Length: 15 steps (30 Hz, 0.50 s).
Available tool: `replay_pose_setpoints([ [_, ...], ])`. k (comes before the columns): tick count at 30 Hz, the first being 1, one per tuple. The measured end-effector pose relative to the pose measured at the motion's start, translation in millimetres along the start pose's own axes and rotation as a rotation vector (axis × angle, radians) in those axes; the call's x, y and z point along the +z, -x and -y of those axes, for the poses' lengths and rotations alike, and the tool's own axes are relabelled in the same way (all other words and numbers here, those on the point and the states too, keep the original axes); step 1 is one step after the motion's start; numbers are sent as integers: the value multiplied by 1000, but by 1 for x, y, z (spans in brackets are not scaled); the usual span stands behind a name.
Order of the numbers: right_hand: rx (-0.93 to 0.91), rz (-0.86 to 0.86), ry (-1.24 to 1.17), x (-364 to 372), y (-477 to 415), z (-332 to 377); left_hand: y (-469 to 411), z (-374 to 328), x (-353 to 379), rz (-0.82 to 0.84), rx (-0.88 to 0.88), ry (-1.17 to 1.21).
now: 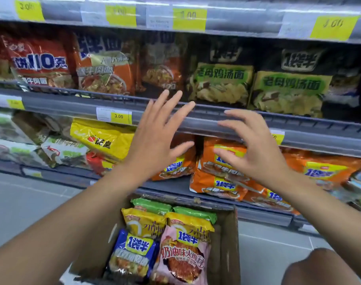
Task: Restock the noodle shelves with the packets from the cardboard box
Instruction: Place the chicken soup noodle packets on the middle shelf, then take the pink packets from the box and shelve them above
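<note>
Grey metal shelving (299,128) is being occupied tier by tier with noodle packets. An open brown cardboard box (227,243) is being kept low, just in front of the bottom tier and beneath both forearms; what it rests on cannot be told. Black-and-green soup-noodle packets (222,83) and a red packet (39,60) are being displayed upright on the upper tier. Orange packets (222,171) are being left slumped and overlapping on the tier below, with a yellow packet (103,138) further left. Inside the box, a pink packet (181,258), a blue packet (132,256), and yellow and green ones behind them are being stored, none touched. The left hand (157,136) is being held up with fingers spread wide, nothing gripped. The right hand (255,149) is being held with fingers apart and loosely bent, also empty. Part of the shelf rail and of the orange stack is being blocked from view by both hands. A yellow "3.00" price tag (118,116) is being shown on the rail.
</note>
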State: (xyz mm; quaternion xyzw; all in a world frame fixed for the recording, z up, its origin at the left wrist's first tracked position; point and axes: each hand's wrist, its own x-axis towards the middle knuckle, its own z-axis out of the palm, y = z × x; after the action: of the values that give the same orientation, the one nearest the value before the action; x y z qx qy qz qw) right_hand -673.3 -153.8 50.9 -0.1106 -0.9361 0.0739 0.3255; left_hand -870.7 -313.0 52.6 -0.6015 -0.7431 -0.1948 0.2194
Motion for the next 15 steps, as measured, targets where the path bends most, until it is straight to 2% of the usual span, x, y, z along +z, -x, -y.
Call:
replay_pose_setpoints([
  [4, -54, 151, -184, 54, 46, 22, 76, 7, 20, 70, -89, 78],
  [7, 5, 334, -271, 90, 87, 38, 125, 12, 39, 108, -150, 141],
  [9, 68, 478, -285, 109, 111, 48, 153, 14, 54, 195, -198, 179],
  [12, 242, 741, -288, 135, 145, 57, 189, 19, 81, 463, -320, 280],
  [15, 496, 1028, -161, 155, 168, 58, 217, 23, 110, 791, -475, 356],
])
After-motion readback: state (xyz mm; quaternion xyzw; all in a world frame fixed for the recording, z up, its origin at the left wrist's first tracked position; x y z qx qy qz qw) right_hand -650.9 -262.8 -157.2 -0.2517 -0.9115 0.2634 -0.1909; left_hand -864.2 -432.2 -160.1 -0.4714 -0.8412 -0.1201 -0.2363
